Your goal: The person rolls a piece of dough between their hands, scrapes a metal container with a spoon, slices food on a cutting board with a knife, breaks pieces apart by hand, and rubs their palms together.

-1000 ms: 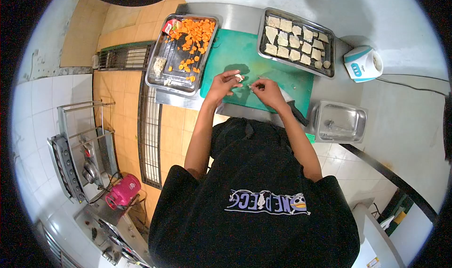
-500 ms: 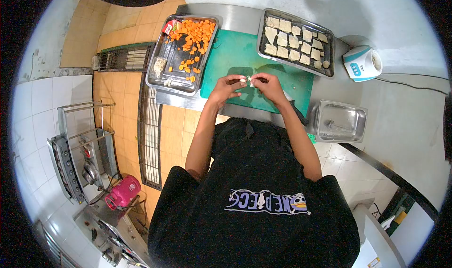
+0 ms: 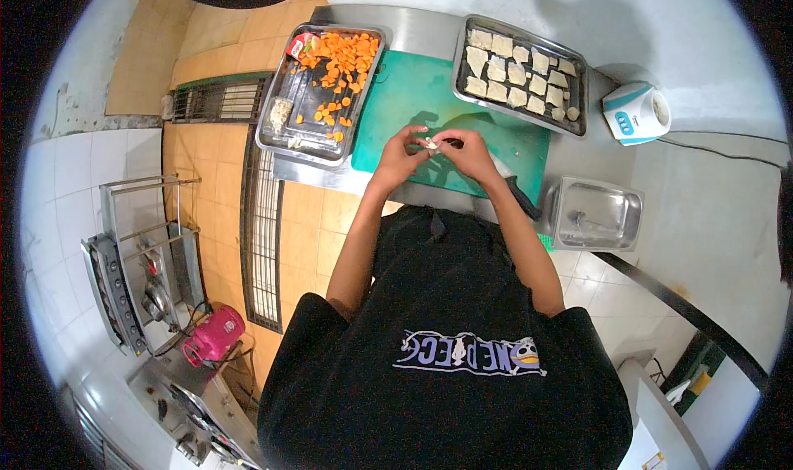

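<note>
Over the green cutting board (image 3: 396,90), my left hand (image 3: 403,154) holds a small whitish piece (image 3: 430,144) between thumb and fingers. My right hand (image 3: 464,149) meets it from the other side, its fingertips pinched on the same piece. What the piece is cannot be made out. A knife with a black handle (image 3: 522,199) lies beside my right wrist, its pale blade partly hidden by that arm. Small scraps dot the board to the right.
Sliced carrots (image 3: 347,53) and a small bag (image 3: 280,111) lie in the left tray (image 3: 263,131). Pale flat pieces (image 3: 516,73) fill the right tray (image 3: 586,98). A white-and-blue appliance (image 3: 636,113) and a metal container (image 3: 599,212) stand at the right.
My hands have come together; my right hand has moved left to the whitish piece in my left hand.
</note>
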Action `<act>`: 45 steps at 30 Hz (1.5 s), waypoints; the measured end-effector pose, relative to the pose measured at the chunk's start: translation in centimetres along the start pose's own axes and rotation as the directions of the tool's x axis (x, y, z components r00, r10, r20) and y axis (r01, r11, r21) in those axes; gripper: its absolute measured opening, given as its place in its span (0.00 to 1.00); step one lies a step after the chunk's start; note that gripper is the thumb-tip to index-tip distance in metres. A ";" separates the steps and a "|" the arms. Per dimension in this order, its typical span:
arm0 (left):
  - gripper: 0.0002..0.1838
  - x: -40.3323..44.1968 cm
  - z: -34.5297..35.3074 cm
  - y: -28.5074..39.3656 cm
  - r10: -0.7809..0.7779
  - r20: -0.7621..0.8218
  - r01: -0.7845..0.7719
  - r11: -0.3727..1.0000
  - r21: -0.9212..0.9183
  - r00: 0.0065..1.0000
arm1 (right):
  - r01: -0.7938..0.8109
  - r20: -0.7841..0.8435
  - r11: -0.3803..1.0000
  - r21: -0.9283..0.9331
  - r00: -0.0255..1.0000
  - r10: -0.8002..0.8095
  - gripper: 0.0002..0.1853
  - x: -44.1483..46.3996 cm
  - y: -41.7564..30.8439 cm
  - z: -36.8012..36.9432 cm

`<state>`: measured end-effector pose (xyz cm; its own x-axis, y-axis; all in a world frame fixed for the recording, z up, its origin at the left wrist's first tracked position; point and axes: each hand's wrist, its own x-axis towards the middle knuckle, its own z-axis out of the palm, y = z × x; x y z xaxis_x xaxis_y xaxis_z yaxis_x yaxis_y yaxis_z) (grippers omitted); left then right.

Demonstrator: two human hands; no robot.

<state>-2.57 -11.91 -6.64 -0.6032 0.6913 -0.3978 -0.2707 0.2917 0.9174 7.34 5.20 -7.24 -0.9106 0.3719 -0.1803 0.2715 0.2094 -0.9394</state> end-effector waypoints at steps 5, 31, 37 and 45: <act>0.22 0.4 -0.1 -0.2 0.064 -0.035 -0.060 0.991 0.119 0.997 | -0.107 0.093 0.994 0.000 0.990 0.107 0.10 0.0 -0.6 -0.3; 0.13 0.1 0.7 0.8 0.039 -0.049 -0.035 0.997 0.074 0.998 | -0.300 0.185 0.894 0.333 0.950 0.250 0.14 -0.7 -0.6 -0.7; 0.13 0.2 1.1 0.2 0.057 -0.094 -0.048 0.994 0.103 0.994 | -0.251 0.118 0.922 0.295 0.967 0.225 0.13 -0.6 -0.3 -0.2; 0.14 0.3 1.4 0.4 -0.010 -0.163 0.024 0.996 0.081 0.987 | -0.043 -0.003 0.965 0.258 0.999 0.046 0.14 -0.7 0.2 0.5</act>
<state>-1.81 -10.66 -6.39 -0.7143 0.5717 -0.4036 -0.2233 0.3604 0.9057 7.83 4.53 -7.47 -0.8963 0.3838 -0.2221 0.2210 -0.0476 -0.9741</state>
